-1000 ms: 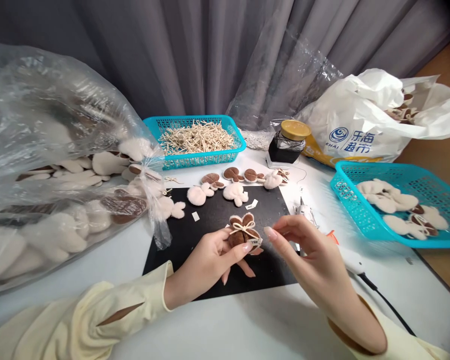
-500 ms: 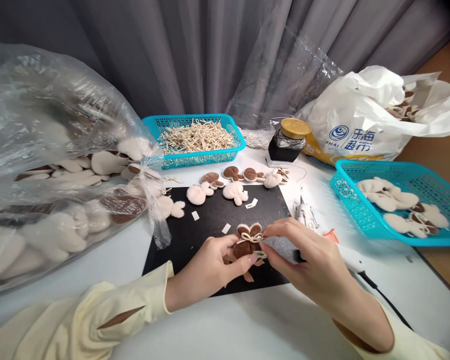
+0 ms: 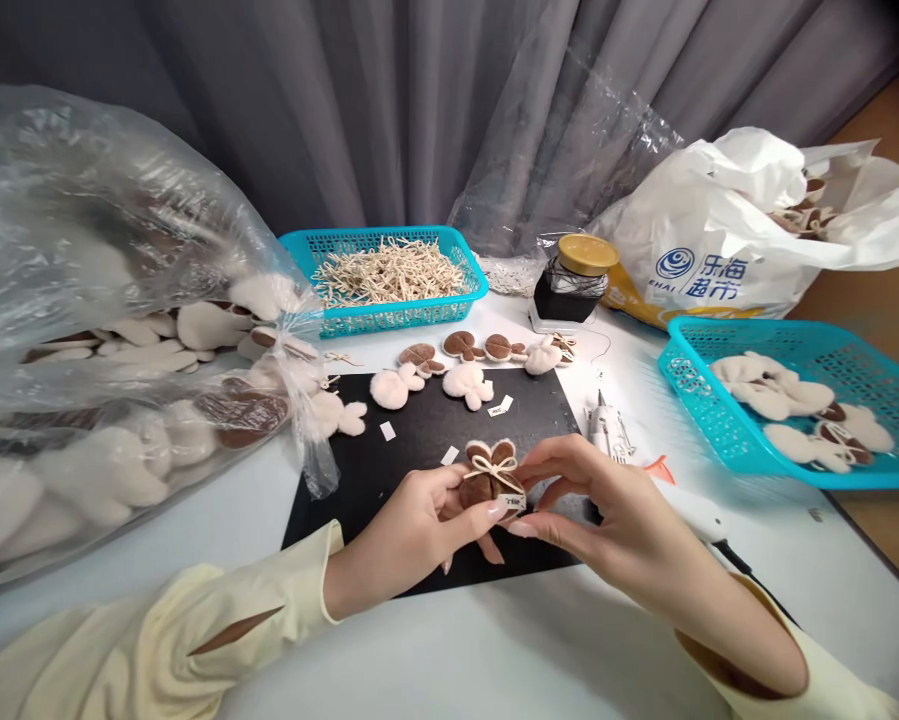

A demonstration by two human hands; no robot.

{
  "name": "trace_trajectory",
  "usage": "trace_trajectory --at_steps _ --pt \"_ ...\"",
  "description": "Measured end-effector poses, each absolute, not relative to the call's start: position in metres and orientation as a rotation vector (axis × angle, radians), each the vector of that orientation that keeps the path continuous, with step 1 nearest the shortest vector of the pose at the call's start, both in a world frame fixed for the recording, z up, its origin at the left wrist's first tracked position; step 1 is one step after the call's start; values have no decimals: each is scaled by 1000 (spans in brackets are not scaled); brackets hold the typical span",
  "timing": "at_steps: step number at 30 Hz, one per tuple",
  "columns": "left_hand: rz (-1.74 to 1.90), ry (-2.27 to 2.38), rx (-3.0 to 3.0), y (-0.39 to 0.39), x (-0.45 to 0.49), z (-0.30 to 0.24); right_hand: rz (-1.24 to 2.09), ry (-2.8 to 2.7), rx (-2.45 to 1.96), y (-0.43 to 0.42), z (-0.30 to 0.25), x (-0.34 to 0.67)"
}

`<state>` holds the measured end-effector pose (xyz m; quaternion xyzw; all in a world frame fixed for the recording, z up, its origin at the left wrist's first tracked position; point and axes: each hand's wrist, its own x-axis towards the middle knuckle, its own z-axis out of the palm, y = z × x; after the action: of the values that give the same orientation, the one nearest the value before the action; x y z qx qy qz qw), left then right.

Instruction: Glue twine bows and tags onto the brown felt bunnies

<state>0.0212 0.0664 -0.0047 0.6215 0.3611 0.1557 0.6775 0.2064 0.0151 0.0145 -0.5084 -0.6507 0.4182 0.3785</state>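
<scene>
A small brown plush rabbit-shaped piece (image 3: 489, 472) with a cream bow and a white label sits between both hands, just above the black mat (image 3: 419, 440). My left hand (image 3: 411, 530) pinches it from the left and below. My right hand (image 3: 584, 510) has its fingertips closed on the piece's right edge and the label. More plush pieces (image 3: 426, 375), cream and brown, lie along the mat's far edge. Small white labels (image 3: 389, 431) are scattered on the mat.
A big clear bag of plush pieces (image 3: 111, 330) fills the left. A teal basket of cream bows (image 3: 389, 275) stands behind the mat; a gold-lidded jar (image 3: 576, 280) and white shopping bag (image 3: 726, 240) sit further right. A teal basket with plush pieces (image 3: 794, 400) and a glue gun (image 3: 681, 500) lie right.
My right hand came in from just right of the piece and closed its fingertips on it. Both hands with the piece shifted slightly lower and toward me.
</scene>
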Motion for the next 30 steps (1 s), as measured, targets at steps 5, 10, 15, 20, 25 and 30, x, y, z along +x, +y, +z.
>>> trace_trajectory --at_steps 5,10,15,20,25,30 --pt "344 805 1367 66 20 -5 1224 -1486 -1271 18 9 203" --pt "347 794 1366 66 20 -5 1361 -1292 -1236 21 6 200" --pt "331 768 1360 65 20 -4 1432 -1204 -1232 22 4 198" --pt "332 751 1365 65 19 -3 1516 -1089 -1215 22 2 200" --pt "341 753 1365 65 19 -1 1555 -1049 -1203 22 3 203" --pt "340 767 1353 65 19 -2 1580 -989 -1221 22 6 202"
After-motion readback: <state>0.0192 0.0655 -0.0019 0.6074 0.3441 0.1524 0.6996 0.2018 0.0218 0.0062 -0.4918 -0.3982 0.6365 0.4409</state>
